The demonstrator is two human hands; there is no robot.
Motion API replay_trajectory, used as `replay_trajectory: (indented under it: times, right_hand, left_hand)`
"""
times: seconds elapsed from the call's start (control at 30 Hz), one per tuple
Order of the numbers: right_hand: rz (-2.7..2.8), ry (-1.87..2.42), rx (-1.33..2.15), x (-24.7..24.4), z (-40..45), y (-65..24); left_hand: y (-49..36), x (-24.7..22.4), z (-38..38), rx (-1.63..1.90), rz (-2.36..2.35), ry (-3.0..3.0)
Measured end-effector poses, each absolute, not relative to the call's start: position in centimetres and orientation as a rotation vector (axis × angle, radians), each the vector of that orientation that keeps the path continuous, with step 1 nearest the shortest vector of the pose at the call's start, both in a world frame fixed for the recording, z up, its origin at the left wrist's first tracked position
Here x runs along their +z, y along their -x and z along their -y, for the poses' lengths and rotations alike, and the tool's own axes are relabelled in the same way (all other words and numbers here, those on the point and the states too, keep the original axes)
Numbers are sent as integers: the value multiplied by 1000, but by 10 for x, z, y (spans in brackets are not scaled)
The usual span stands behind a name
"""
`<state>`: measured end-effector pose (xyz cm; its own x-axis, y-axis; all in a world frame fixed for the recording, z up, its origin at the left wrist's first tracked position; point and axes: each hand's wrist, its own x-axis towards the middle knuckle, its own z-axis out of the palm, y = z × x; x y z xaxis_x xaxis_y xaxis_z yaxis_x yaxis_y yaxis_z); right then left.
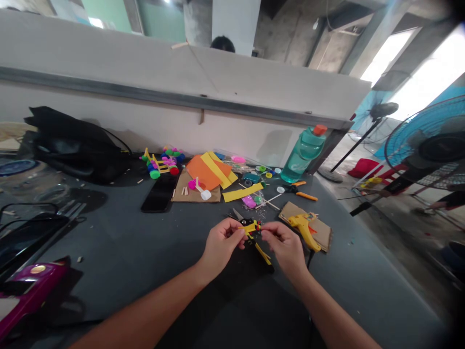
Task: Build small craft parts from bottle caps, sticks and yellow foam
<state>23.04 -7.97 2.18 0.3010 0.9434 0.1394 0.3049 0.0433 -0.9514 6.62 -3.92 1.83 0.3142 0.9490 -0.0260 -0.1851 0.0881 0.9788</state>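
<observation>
My left hand [225, 242] pinches a small yellow piece [250, 228] between thumb and fingertips. The piece has red and dark bits at its right end; its exact kind is too small to make out. Close to that red end, my right hand [285, 245] has its thumb and fingers pressed together; whatever lies between them is hidden. Directly beneath the piece, a tool with black and yellow handles [263, 254] rests on the dark table, partly covered. A yellow glue gun [305, 230] lies on a cardboard piece [325, 232] to the right of my right hand.
Beyond my hands lie orange sheets [205, 172], a yellow strip [241, 193], a black phone [158, 194] and orange-handled pliers [305, 195]. A teal bottle [301, 157] stands by the partition [232, 131]. Colourful small models [163, 162] sit further left; a magenta device [32, 291] is near left.
</observation>
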Motion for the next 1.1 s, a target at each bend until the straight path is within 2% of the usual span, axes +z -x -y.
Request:
replay_trajectory:
  times: [0.27,0.83,1.1]
  right_hand:
    - [1079,1422,1167,14,77,-220]
    - [878,1221,1190,12,82,-214]
    - [998,1285,1108,14,83,-211]
  left_hand:
    - [-66,18,42,999,-840,-1213]
    - [-66,18,46,951,-776,-1229]
    - [-70,17,44,849,-854,-1245]
